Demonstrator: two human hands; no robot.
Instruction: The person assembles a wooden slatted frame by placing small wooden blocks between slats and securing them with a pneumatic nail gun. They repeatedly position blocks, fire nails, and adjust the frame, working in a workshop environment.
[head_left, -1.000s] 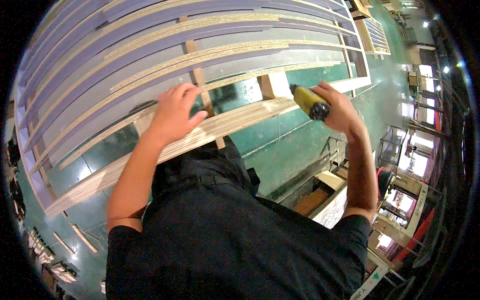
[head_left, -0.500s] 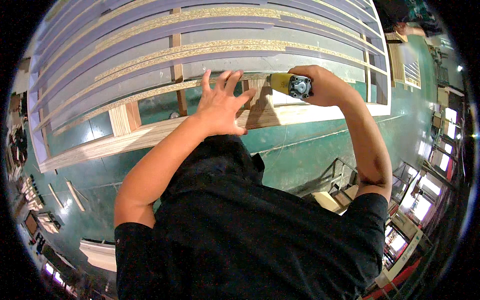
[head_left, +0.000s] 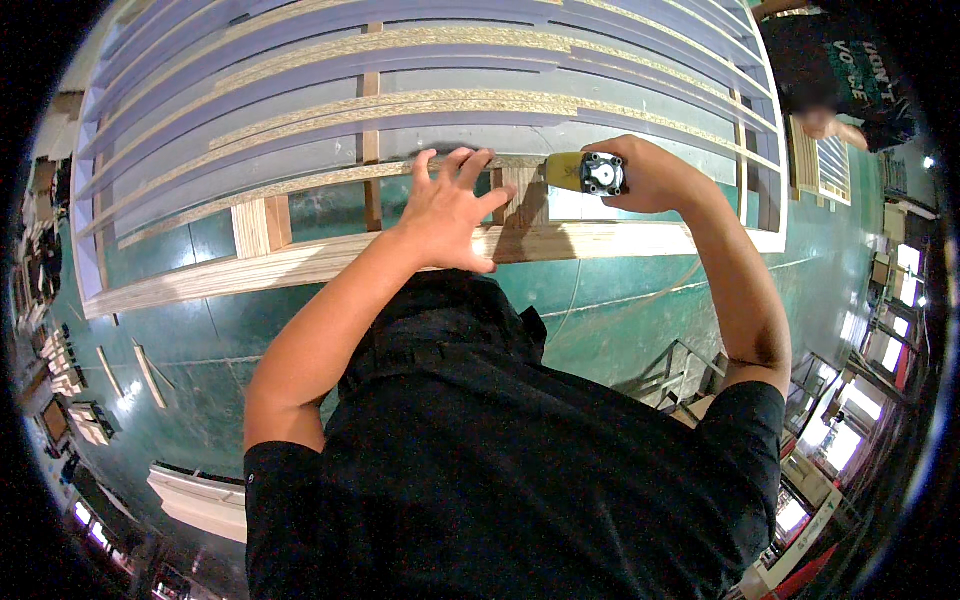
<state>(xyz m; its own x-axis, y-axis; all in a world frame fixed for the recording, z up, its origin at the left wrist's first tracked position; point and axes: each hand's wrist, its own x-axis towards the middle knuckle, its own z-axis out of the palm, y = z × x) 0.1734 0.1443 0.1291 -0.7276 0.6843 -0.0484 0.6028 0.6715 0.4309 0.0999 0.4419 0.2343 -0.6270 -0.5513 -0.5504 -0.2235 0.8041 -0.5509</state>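
My right hand (head_left: 650, 178) is wrapped round a yellow nail gun (head_left: 566, 172) with a grey cap, at the near slat beside a short wooden block (head_left: 524, 198). My left hand (head_left: 446, 210) is spread out just left of the block. Its fingertips reach the near particleboard slat (head_left: 330, 178), and its heel is over the pale front rail (head_left: 620, 240). These pieces belong to a large slatted wooden frame (head_left: 777, 215). Whether the gun's nose touches the wood is hidden.
Another short block (head_left: 258, 228) joins slat and rail on the left. Behind run several parallel slats (head_left: 440, 98). At the upper right a person (head_left: 840, 80) in a dark shirt stands by another slatted panel (head_left: 825, 165). Thin wood strips (head_left: 150, 375) lie on the green floor.
The view has shifted slightly, so more of the person at the upper right shows. Both my hands and the nail gun keep almost the same place on the frame.
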